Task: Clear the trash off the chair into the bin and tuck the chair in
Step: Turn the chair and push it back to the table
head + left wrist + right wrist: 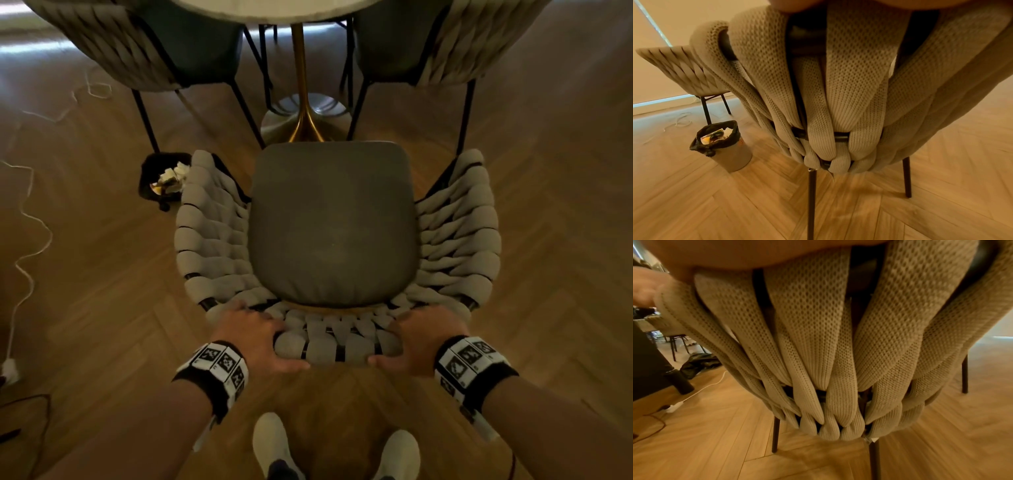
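Note:
The chair point(332, 222) has a grey seat cushion and a beige woven back point(838, 97); nothing lies on the seat. It faces the round table point(274, 8), with its front edge near the table's gold pedestal point(305, 113). My left hand point(253, 337) grips the top of the backrest on the left, fingers over the rim and thumb behind. On the right my right hand point(416, 337) grips the same rim. The bin point(164, 180) with a black liner stands left of the chair and holds crumpled trash point(715, 136). Both wrist views are filled by the chair's back point(828, 345).
Two more woven chairs point(144, 51) point(455, 44) stand at the table on either side. White cables point(27, 240) trail over the wooden floor at left, with a plug strip point(675, 407). My feet point(274, 445) are right behind the chair.

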`<state>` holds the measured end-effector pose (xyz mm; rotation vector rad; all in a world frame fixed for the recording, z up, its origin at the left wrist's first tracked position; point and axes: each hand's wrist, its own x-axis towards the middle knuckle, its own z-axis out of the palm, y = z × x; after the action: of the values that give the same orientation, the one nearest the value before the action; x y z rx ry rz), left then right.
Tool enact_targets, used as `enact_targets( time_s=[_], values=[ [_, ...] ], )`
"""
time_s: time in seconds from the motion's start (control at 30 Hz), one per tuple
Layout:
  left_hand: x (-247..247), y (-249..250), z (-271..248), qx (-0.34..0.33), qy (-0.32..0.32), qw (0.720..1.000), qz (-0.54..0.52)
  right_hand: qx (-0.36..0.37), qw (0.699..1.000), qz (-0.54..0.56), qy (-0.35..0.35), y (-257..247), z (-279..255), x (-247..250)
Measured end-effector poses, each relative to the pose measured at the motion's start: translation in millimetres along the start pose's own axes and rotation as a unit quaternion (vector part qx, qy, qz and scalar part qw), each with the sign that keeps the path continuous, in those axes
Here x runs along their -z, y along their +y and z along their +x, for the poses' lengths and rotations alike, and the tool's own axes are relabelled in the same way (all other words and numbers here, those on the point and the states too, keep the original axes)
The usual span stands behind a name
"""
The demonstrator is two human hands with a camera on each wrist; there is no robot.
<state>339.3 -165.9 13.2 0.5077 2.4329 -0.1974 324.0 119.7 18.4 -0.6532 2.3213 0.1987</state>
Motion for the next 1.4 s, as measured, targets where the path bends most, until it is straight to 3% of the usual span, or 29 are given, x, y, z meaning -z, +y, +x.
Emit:
enact_targets(
  time_s=[0.17,0.53,0.97,1.17,1.4],
  values=[
    [9,-45,17,-0.01,0.027,1.0,0.0,-0.011,1.0,0.006,0.025,-12,29,27],
    [63,-122,69,-0.008,0.023,1.0,0.016,-0.037,0.997,0.01,0.061,-1,108,89],
    [98,-215,138,0.001,0.031,0.999,0.023,-0.044,0.999,0.026,0.01,7,189,176],
    [109,-229,160,0.01,0.015,1.0,0.022,-0.04,0.997,0.029,0.051,22,212,185],
    [123,-223,152,0.002,-0.026,1.0,0.015,-0.044,0.997,0.031,0.046,21,213,184]
  ],
)
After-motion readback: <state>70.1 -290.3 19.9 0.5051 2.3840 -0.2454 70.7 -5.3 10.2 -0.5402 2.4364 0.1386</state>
